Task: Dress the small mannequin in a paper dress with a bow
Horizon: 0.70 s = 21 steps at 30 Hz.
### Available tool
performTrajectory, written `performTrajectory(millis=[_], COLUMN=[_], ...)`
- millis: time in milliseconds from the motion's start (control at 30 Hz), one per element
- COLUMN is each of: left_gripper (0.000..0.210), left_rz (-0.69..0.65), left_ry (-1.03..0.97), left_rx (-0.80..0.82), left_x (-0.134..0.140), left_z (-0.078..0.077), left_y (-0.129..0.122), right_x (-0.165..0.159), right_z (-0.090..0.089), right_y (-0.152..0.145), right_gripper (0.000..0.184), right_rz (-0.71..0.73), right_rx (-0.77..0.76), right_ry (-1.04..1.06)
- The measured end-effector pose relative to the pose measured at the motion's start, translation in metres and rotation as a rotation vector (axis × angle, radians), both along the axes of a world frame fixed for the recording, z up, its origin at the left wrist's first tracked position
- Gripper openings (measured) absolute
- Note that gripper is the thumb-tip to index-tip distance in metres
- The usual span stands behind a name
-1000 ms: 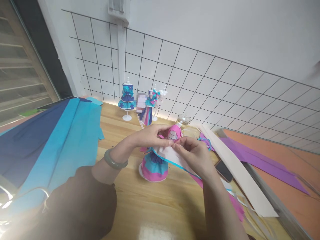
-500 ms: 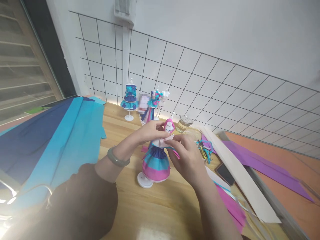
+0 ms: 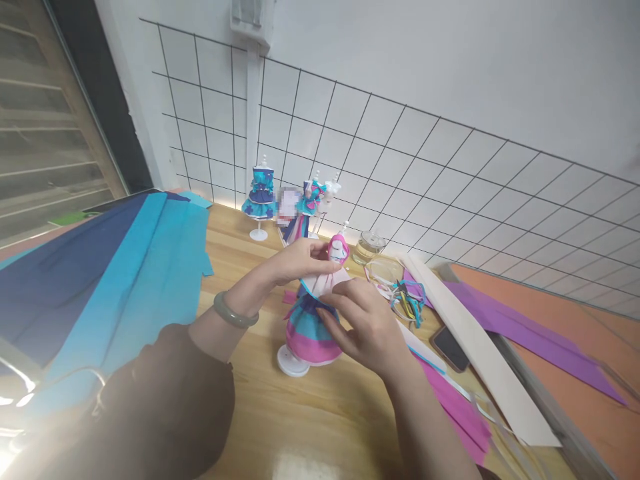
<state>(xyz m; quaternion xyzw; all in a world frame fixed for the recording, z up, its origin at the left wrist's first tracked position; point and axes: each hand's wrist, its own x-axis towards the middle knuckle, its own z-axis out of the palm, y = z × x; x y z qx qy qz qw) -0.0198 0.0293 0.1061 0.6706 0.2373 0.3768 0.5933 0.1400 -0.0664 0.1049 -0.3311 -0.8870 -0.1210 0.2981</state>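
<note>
A miniature dress form (image 3: 339, 248) with a pink-edged top stands upright on a white round base (image 3: 293, 361). It wears a skirt (image 3: 313, 331) banded in navy, light blue and pink. Around its waist spreads a pleated white ruffle (image 3: 317, 283) with a blue edge. My left hand (image 3: 306, 259) is closed around the waist, thumb across the top of the ruffle. With bent fingers, my right hand (image 3: 367, 323) pinches the ruffle's near right side, just over the skirt; its fingertips partly hide the material.
Behind stand a blue layered dress on a stand (image 3: 259, 193), more small dressed forms (image 3: 314, 197) and a glass jar (image 3: 369, 247). Scissors (image 3: 409, 300), a phone (image 3: 450, 347), pink sheets (image 3: 457, 410) and a long white strip (image 3: 480, 347) lie right. Blue sheets (image 3: 150, 267) cover the left.
My right hand has moved slightly down and left along the ruffle, which now fans out lower over the skirt. My left hand keeps its hold at the waist.
</note>
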Motion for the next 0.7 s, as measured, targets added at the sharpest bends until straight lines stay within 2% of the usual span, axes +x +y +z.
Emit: performTrajectory(millis=[67,133,200,267,333,400,567,700], left_gripper=[0.029,0.031,0.034,0.035,0.032,0.030,0.019,0.024], left_rz=[-0.061,-0.121,-0.166,-0.206,-0.230,-0.233,-0.221,-0.197], left_ry=[0.015,0.040,0.037,0.010,-0.002,0.021,0.055,0.080], left_rx=[0.026,0.054,0.065,0.059,0.055,0.066,0.093,0.114], left_x=[-0.002,-0.003,-0.003,-0.003,-0.003,-0.004,-0.006,-0.006], left_z=[0.003,0.005,0.007,0.007,0.008,0.009,0.013,0.013], left_y=[-0.002,-0.005,-0.008,-0.010,-0.012,-0.013,-0.016,-0.016], right_x=[0.006,0.014,0.022,0.028,0.033,0.035,0.034,0.030], right_z=[0.004,0.008,0.010,0.011,0.011,0.011,0.011,0.011], right_y=[-0.001,0.000,0.004,0.009,0.013,0.015,0.011,0.006], right_gripper=[0.009,0.009,0.016,0.026,0.034,0.040,0.041,0.032], right_rz=[-0.007,-0.119,-0.248,-0.280,-0.227,-0.174,-0.113,-0.117], right_rx=[-0.060,-0.124,-0.269,-0.499,-0.705,-0.827,-0.959,-0.913], right_ry=[0.197,0.397,0.515,0.520,0.476,0.445,0.496,0.582])
